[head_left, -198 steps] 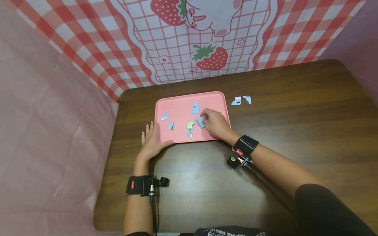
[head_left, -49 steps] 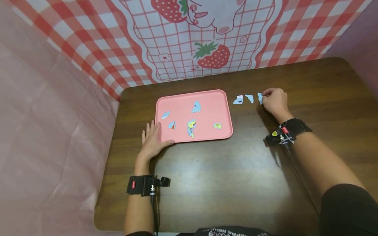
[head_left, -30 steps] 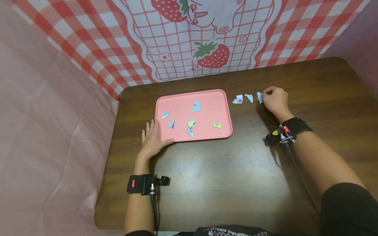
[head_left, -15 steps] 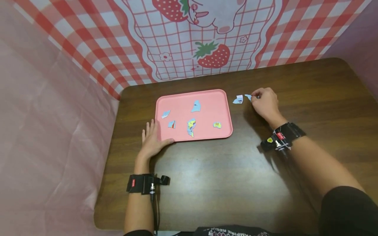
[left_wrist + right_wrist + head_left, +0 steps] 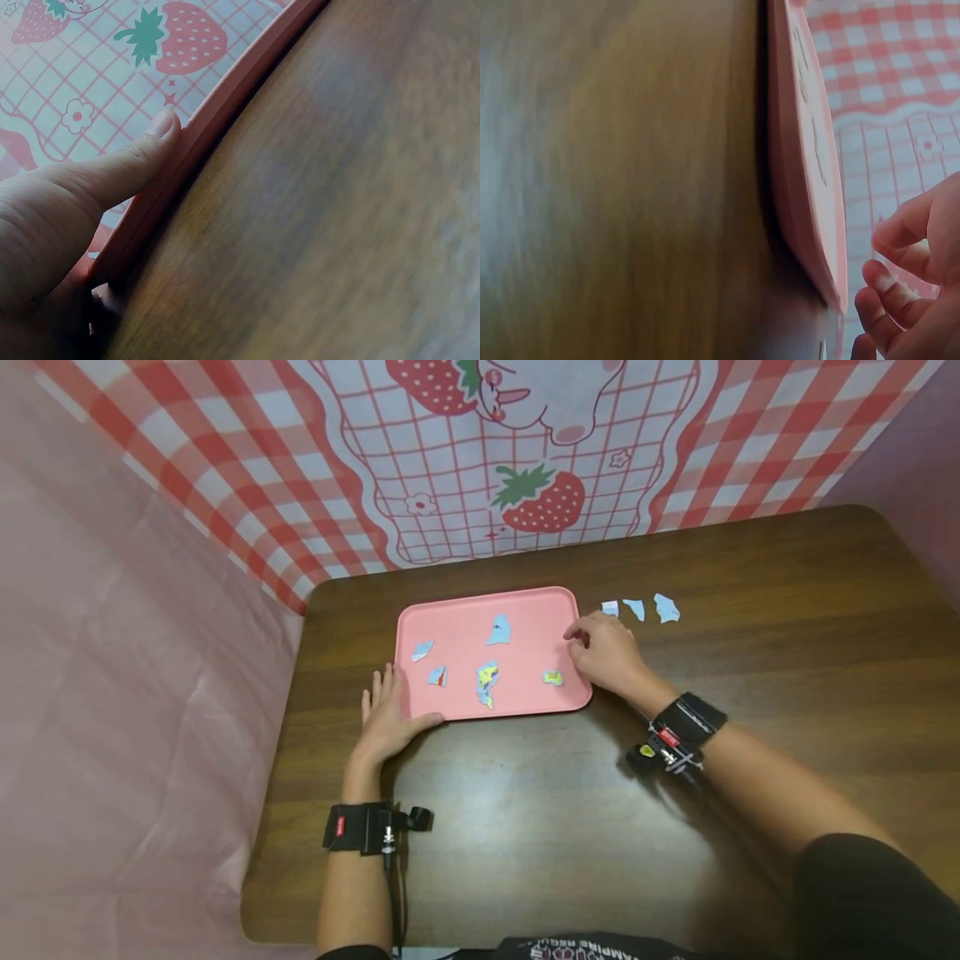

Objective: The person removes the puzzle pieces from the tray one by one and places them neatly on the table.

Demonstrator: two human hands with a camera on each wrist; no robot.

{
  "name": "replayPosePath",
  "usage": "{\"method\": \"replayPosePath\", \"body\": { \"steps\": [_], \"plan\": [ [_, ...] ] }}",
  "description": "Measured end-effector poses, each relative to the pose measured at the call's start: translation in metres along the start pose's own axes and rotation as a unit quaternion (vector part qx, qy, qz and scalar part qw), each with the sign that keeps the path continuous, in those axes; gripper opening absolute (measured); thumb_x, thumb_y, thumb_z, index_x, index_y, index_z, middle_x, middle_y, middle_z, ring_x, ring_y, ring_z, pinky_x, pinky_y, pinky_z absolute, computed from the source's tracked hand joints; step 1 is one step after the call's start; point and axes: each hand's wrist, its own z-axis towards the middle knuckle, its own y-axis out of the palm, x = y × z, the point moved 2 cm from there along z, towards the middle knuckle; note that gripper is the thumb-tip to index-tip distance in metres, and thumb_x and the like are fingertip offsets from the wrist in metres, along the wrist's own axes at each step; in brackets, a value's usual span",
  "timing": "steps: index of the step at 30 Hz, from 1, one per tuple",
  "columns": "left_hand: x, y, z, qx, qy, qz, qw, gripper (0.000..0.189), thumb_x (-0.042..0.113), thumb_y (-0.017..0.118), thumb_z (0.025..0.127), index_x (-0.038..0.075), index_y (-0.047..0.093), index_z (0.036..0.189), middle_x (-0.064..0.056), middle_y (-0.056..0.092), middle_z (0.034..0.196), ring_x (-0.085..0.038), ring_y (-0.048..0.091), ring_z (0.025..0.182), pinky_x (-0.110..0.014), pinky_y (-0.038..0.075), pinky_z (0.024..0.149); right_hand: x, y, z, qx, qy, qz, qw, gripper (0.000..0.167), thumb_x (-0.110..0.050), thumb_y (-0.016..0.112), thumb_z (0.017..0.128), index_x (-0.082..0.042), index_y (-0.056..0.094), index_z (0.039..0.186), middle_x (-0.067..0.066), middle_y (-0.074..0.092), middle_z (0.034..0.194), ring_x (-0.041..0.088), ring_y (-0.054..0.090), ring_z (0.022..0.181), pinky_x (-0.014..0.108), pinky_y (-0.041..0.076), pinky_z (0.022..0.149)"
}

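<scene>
My left hand (image 5: 385, 713) rests on the near left corner of a pink tray (image 5: 517, 700), fingers spread, thumb along its front rim. In the head view my right hand (image 5: 606, 652) is over the tray's right rim, fingers loosely bent and holding nothing. Just below its fingertips lies a small yellow-and-blue piece (image 5: 552, 678). Also on the tray are a larger yellow-and-blue piece (image 5: 487, 683), a light-blue piece (image 5: 499, 630), a blue-and-white piece (image 5: 422, 650) and a blue piece with red (image 5: 438, 676). All are flat and irregular, like map cutouts.
Right of the tray, a row of three light-blue pieces lies on the brown wooden table (image 5: 517, 827): one partly hidden by my right hand (image 5: 610, 607), a narrow one (image 5: 635, 609) and a wider one (image 5: 666, 607). A strawberry-print cloth (image 5: 450, 485) hangs behind.
My right hand has carried a light-blue piece from the tray to the row's right end, let go of it, and come back left over the tray's rim. My left hand has stayed put.
</scene>
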Motion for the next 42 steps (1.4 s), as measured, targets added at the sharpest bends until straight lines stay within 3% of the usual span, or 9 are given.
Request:
{"method": "replayPosePath", "body": {
  "steps": [13, 33, 42],
  "plan": [
    [0.003, -0.001, -0.001, -0.007, -0.002, 0.002, 1.0, 0.122, 0.063, 0.072, 0.084, 0.006, -0.003, 0.161, -0.013, -0.009, 0.168, -0.031, -0.017, 0.152, -0.054, -0.012, 0.118, -0.028, 0.032, 0.009, -0.073, -0.001, -0.026, 0.997, 0.02, -0.014, 0.063, 0.089, -0.006, 0.075, 0.103, 0.011, 0.065, 0.096, 0.028, 0.061, 0.093, 0.05, 0.043, 0.081],
    [0.001, -0.002, 0.0, -0.001, -0.001, 0.0, 1.0, 0.121, 0.064, 0.07, 0.084, 0.007, -0.002, 0.162, -0.013, -0.008, 0.168, -0.031, -0.017, 0.152, -0.053, -0.012, 0.119, -0.034, 0.046, 0.044, -0.083, 0.045, -0.026, 0.9952, 0.022, -0.022, 0.067, 0.091, -0.009, 0.074, 0.106, 0.009, 0.07, 0.107, 0.027, 0.061, 0.105, 0.053, 0.041, 0.092],
    [0.001, -0.001, 0.0, -0.001, -0.001, 0.002, 1.0, 0.122, 0.067, 0.069, 0.083, 0.007, -0.003, 0.162, -0.013, -0.008, 0.168, -0.031, -0.017, 0.152, -0.054, -0.012, 0.119, -0.038, 0.054, 0.056, -0.089, 0.046, 0.022, 0.9947, 0.026, -0.02, 0.07, 0.09, -0.002, 0.069, 0.109, 0.014, 0.068, 0.106, 0.029, 0.062, 0.099, 0.044, 0.048, 0.088]
  ]
}}
